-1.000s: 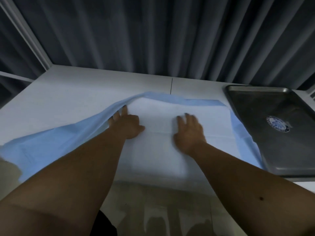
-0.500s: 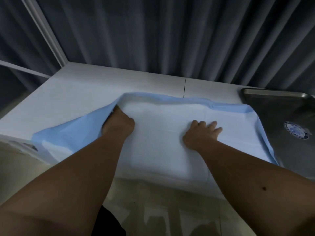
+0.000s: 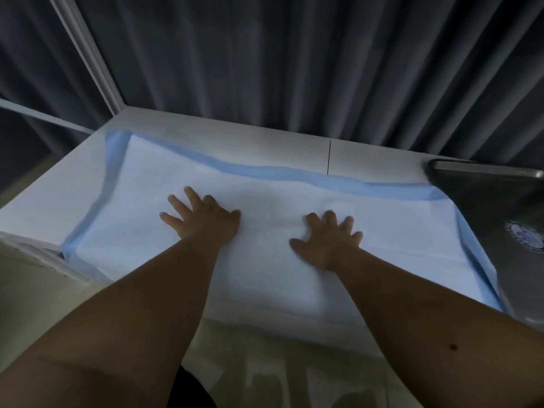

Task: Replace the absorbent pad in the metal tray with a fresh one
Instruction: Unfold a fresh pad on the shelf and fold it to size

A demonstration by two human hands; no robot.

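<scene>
While your hands lie flat on the pad (image 3: 265, 178), nothing is gripped: your left hand (image 3: 203, 220) rests palm down with fingers spread and straight near the pad's middle, and your right hand (image 3: 329, 240) rests the same way just to its right, the two hands apart from each other. You have the pad spread open on the white counter (image 3: 235, 136), white face up, with its blue border showing along the far edge, the left edge and the right edge. Its near edge reaches the counter's front edge. A faint raised patch shows in the white face just beyond your right hand.

To your right sits the tray (image 3: 485, 172), dull metal, with its rim rounded at the far corner. Its left rim lies just beside the pad's right blue border, which laps against or over it; you cannot tell which. Inside the tray you can see only a round blue-and-white sticker (image 3: 525, 237) on the floor of it; the rest of the tray runs out of view.

Behind the counter hangs a dark pleated curtain (image 3: 294, 63), and a white post (image 3: 85, 51) slants up at the far left corner.
</scene>
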